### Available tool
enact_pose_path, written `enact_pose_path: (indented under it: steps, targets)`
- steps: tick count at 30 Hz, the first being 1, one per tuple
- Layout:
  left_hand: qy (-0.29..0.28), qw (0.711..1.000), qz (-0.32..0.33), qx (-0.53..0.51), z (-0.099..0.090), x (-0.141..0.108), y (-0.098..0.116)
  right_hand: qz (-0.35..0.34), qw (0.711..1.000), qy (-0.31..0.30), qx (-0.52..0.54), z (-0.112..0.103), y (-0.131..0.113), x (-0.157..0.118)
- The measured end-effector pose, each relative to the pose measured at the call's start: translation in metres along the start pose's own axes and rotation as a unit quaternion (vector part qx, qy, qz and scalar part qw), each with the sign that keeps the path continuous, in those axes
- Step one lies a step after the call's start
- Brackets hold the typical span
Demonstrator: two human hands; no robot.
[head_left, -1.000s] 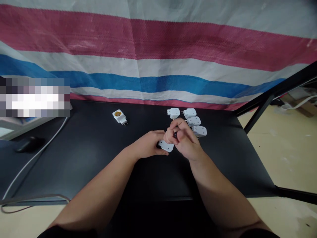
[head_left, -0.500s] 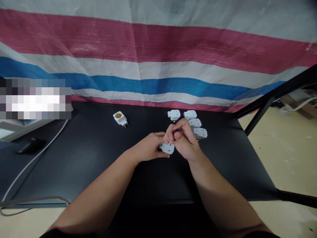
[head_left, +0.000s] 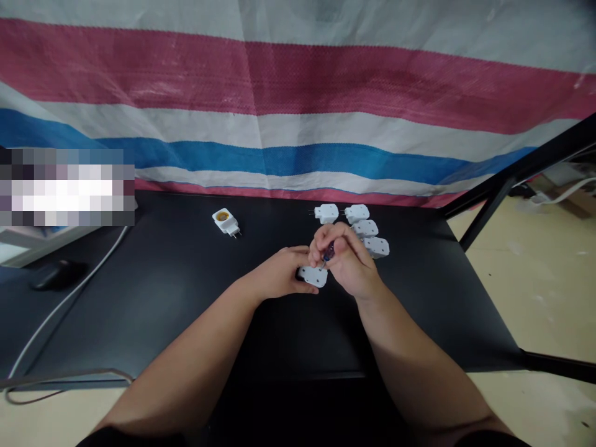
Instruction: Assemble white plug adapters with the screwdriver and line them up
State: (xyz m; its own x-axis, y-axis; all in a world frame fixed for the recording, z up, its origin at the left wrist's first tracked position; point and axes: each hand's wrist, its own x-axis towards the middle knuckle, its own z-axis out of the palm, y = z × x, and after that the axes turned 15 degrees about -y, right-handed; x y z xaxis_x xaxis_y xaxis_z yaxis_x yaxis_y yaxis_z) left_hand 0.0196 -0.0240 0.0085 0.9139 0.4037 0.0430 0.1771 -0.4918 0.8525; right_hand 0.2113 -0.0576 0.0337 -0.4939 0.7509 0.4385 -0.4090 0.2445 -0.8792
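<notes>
1. The blue-handled small screwdriver [head_left: 328,252] now shows between the fingers of the right hand [head_left: 347,261], where the fingers hid it a moment ago. Its thin metal shaft slants down and toward the left hand, and its tip reaches the top edge of the white plug adapter [head_left: 313,276]. The fingers hide the exact point of contact, so I cannot tell whether the tip sits in a screw.
2. The right hand's fingers and thumb curl tightly together, pinching the screwdriver's handle. The wrist is raised, and the forearm comes in from the lower right.
3. The left hand [head_left: 279,273] lies low and nearly flat on the far side of the plug adapter, fingers pressed together, gripping it from the side. The forearm comes in from the lower left, so both arms meet in front of the body.
4. The plug adapter sits between the hands, just above the black table [head_left: 139,323], its face turned up.
5. Just beyond the grip, four more white plug adapters [head_left: 356,213] lie in a loose group. Farther left sits a white lamp-holder adapter [head_left: 225,221] with a yellow centre.
</notes>
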Motion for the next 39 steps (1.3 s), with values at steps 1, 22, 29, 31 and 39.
enact_pose_path:
  steps: [1,22,29,31,39]
  targets:
    - [-0.002,1.000,-0.001,0.000,0.000,0.000,0.000,0.007,1.000,-0.002,0.005,0.000,-0.001,0.000]
    - [0.032,0.997,-0.035,0.053,-0.010,-0.004,0.004,-0.004,0.996,0.082,0.032,0.004,-0.008,0.010]
    - [0.030,0.997,-0.034,0.068,-0.011,-0.004,0.000,-0.040,0.998,0.031,0.039,0.006,0.000,0.007]
    - [0.033,0.997,-0.031,0.068,-0.011,-0.005,0.000,-0.044,0.998,0.023,0.024,0.005,0.002,0.007]
    - [0.040,0.997,-0.028,0.063,-0.010,-0.004,0.001,-0.143,0.938,0.102,-0.298,0.001,0.014,-0.005]
